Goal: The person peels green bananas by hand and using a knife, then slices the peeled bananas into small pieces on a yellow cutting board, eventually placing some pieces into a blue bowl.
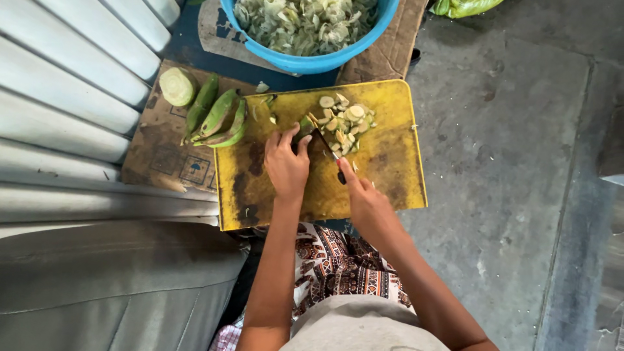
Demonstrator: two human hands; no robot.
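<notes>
Slicing is the step in hand: the left hand (286,166) pins a green plantain (304,127) near the yellow cutting board (390,175)'s far edge, while the right hand (365,203) grips a knife (330,155) beside the cut slices (344,123). Feeding the plantain forward evenly matters next.

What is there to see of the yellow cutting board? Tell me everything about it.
The yellow cutting board is a rectangular slab, plastic by its look, with rounded corners and dark brown stains, heaviest on its left half. It lies flat on cardboard on the floor. A pile of pale slices sits near its far edge. The left hand presses a green plantain piece on it; the right hand holds a knife over it.
</notes>
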